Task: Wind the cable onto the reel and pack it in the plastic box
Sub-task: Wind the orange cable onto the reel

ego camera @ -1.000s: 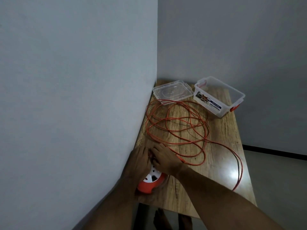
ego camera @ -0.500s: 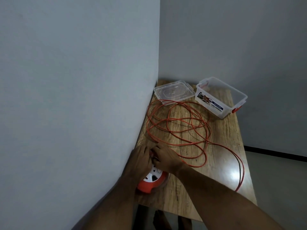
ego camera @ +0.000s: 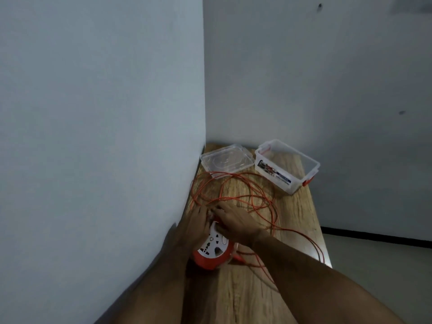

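The reel (ego camera: pixel 211 252) sits on the wooden tabletop (ego camera: pixel 297 220) near its left edge, close to the left wall (ego camera: pixel 100 136). The reel body is orange, and its white face with socket openings is turned up toward the camera.

The left hand (ego camera: pixel 195 226) rests on the left side and top of the reel, with its fingers curled over the far rim. The right hand (ego camera: pixel 236 222) lies over the far right part of the reel, fingers bent and pointing toward the left hand. The fingertips of both hands meet at the far rim of the reel, where the orange cable (ego camera: pixel 247 195) reaches it. The area is blurred, so it cannot be told whether either hand pinches the cable or only presses on the reel.

Most of the cable lies unwound in loose overlapping loops on the tabletop beyond the hands. One long strand runs out to the right edge of the tabletop and curves back toward the reel, passing under the right forearm.

The plastic box (ego camera: pixel 286 168) stands open at the far right of the tabletop, well apart from the reel. It is transparent, with orange latches and a printed label on its near side. Its clear lid (ego camera: pixel 226 161) lies flat just left of the box, next to the wall corner. The farthest cable loops touch the near edge of the lid.
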